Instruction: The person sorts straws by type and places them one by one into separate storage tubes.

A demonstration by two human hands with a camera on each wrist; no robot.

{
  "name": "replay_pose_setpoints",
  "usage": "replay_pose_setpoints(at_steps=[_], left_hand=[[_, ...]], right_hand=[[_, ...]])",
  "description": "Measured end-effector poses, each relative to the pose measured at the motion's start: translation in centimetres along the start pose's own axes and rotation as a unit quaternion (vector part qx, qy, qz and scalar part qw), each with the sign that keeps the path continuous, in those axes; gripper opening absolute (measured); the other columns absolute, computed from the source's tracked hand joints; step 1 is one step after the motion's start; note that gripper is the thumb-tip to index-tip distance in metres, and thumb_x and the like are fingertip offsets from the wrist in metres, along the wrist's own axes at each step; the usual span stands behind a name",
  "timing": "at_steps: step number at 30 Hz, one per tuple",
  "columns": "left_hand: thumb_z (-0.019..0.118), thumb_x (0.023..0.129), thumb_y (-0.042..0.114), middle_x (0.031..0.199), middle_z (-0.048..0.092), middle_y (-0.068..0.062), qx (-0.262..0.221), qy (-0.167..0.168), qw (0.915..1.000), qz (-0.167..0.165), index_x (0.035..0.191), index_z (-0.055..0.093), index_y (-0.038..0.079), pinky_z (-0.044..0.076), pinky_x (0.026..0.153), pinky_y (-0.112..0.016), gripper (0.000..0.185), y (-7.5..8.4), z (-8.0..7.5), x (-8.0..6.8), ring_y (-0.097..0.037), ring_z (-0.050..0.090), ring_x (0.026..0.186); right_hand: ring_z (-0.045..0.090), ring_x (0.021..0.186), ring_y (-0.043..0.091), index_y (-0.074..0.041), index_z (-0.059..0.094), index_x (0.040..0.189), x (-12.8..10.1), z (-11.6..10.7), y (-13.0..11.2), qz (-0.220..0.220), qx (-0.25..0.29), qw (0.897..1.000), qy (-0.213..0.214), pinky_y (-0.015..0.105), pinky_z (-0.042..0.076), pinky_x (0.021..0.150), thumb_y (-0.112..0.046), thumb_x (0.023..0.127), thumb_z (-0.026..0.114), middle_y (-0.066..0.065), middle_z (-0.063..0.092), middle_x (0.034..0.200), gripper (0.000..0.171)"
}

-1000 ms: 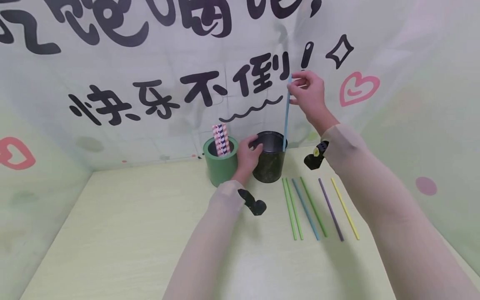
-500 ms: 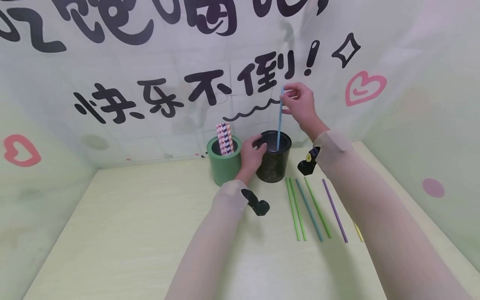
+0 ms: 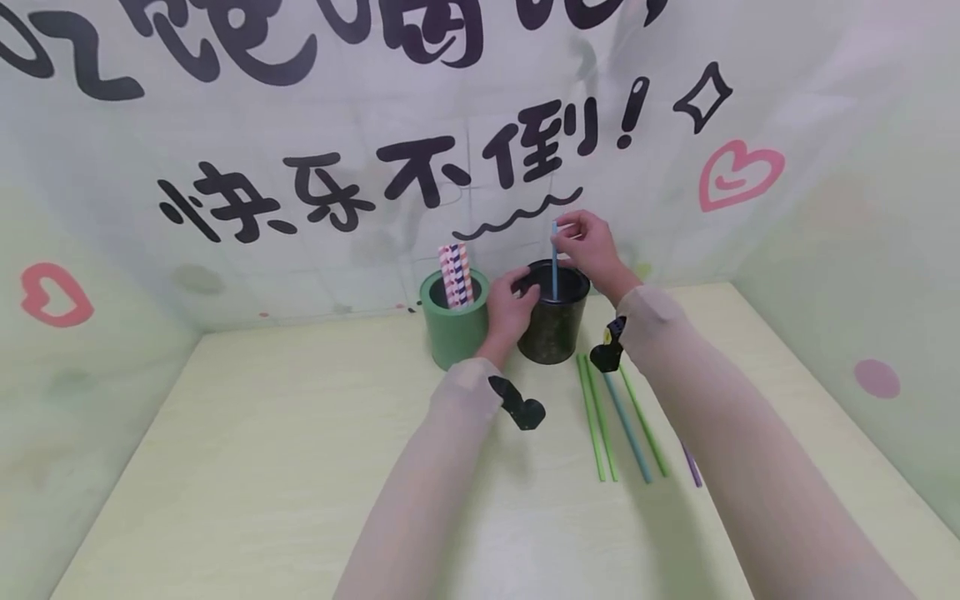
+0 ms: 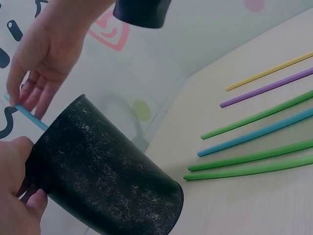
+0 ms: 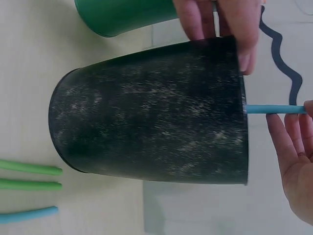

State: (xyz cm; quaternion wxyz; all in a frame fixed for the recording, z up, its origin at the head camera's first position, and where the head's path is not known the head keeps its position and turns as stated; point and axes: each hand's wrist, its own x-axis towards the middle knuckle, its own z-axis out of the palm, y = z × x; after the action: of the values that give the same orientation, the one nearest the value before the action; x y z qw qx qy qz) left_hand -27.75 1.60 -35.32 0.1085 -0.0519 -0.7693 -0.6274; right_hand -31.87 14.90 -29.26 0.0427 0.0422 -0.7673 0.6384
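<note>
My right hand (image 3: 591, 247) pinches a thin light-blue straw (image 3: 554, 271) near its top end. The straw stands nearly upright, its lower part down inside a black speckled pot (image 3: 551, 335) and hidden by the wall in both wrist views. At the pot's left side, my left hand (image 3: 512, 310) grips the rim, thumb and fingers on either side of it. In the right wrist view the right fingers (image 5: 282, 142) hold the straw (image 5: 259, 109) a short way above the rim.
Left of the black pot stands a green pot (image 3: 453, 340) with patterned paper straws (image 3: 456, 275). Several coloured straws lie side by side on the table at right, including a blue straw (image 3: 630, 433), a purple straw (image 4: 266, 87) and a yellow straw (image 4: 269, 78). A printed cloth hangs behind.
My right hand has moved left and down, bringing the blue straw from the black pot's right edge to deeper inside it. My left hand keeps its place at the rim.
</note>
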Motion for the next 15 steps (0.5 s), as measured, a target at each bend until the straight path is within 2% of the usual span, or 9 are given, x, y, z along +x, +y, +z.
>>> replay_pose_setpoints(at_steps=[5,9,15], left_hand=[[0.060,0.085,0.001,0.120,0.056,-0.018,0.004,0.005,1.0000,-0.002,0.118,0.058,-0.005,0.044,0.093,-0.029,0.034,0.0,0.1,0.1,-0.027,0.053,0.111],[0.059,0.085,0.001,0.119,0.056,-0.018,0.002,0.006,1.0000,-0.005,0.118,0.058,-0.004,0.044,0.092,-0.028,0.034,0.0,0.1,0.1,-0.027,0.053,0.111],[0.059,0.084,0.000,0.118,0.057,-0.019,0.005,0.005,1.0000,0.001,0.117,0.058,-0.005,0.044,0.092,-0.028,0.033,-0.1,0.0,0.0,-0.027,0.054,0.110]], right_hand=[[0.055,0.071,0.017,0.003,0.051,0.112,0.0,0.6,0.8,0.019,0.004,1.000,-0.004,0.041,0.055,0.069,0.002,0.087,0.055,0.008,0.051,0.086,0.026],[0.054,0.074,0.019,0.005,0.051,0.113,0.0,1.3,1.2,0.025,-0.020,0.999,-0.009,0.045,0.054,0.073,0.002,0.087,0.055,0.009,0.050,0.087,0.027],[0.055,0.076,0.020,0.003,0.052,0.113,0.2,1.9,1.4,0.048,-0.053,0.997,-0.012,0.043,0.054,0.071,0.000,0.087,0.055,0.012,0.052,0.089,0.027]])
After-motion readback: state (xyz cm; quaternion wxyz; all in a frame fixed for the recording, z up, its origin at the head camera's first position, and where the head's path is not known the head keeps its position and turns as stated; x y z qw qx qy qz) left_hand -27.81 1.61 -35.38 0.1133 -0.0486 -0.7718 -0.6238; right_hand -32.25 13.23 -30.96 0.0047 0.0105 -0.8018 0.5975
